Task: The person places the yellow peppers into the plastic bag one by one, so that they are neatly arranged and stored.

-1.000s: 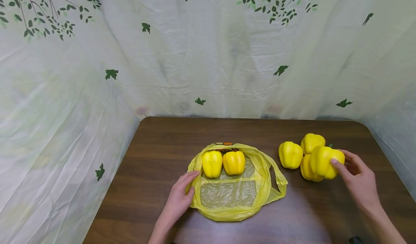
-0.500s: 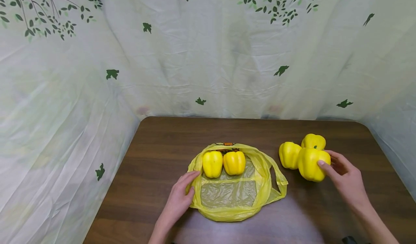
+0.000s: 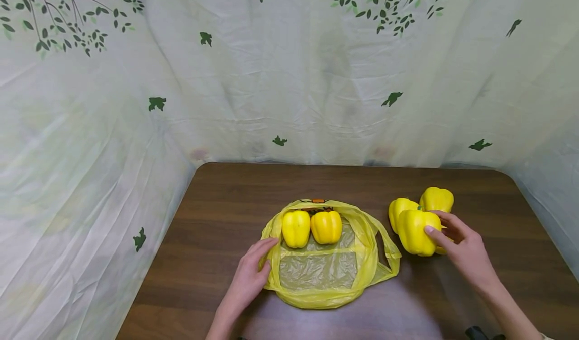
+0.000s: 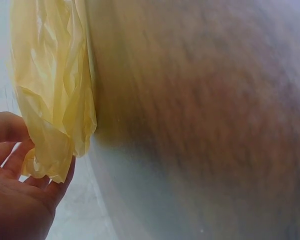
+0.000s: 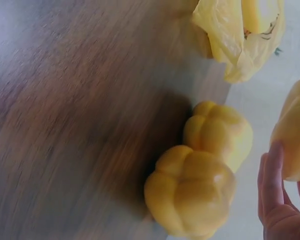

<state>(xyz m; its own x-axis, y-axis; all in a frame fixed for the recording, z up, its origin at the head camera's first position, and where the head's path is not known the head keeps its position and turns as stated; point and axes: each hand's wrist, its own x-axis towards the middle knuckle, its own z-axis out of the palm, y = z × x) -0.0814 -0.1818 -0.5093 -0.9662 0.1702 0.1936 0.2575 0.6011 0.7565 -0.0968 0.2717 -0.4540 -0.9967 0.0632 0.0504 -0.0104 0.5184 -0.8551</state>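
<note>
My right hand (image 3: 466,249) grips a yellow bell pepper (image 3: 418,233) between thumb and fingers. In the right wrist view that pepper (image 5: 295,135) is held up, apart from the peppers on the table. Behind it in the head view sit more yellow peppers (image 3: 437,199), partly covered by the held one. A yellow plastic bag (image 3: 325,298) lies with its mouth spread wide. Two yellow peppers (image 3: 296,229) rest side by side at its far end. My left hand (image 3: 246,274) pinches the bag's left edge, and the left wrist view shows the crumpled plastic (image 4: 52,115) between the fingers.
The brown wooden table (image 3: 217,219) carries everything. A loop handle (image 3: 390,252) of the bag reaches right toward the loose peppers. A white leaf-printed cloth (image 3: 289,78) hangs behind and beside the table. A dark object (image 3: 476,333) shows at the bottom edge by the right forearm.
My right hand has carried the held pepper leftward, across the front of the other loose peppers and closer to the bag. The left hand and the bag stay where they were.
</note>
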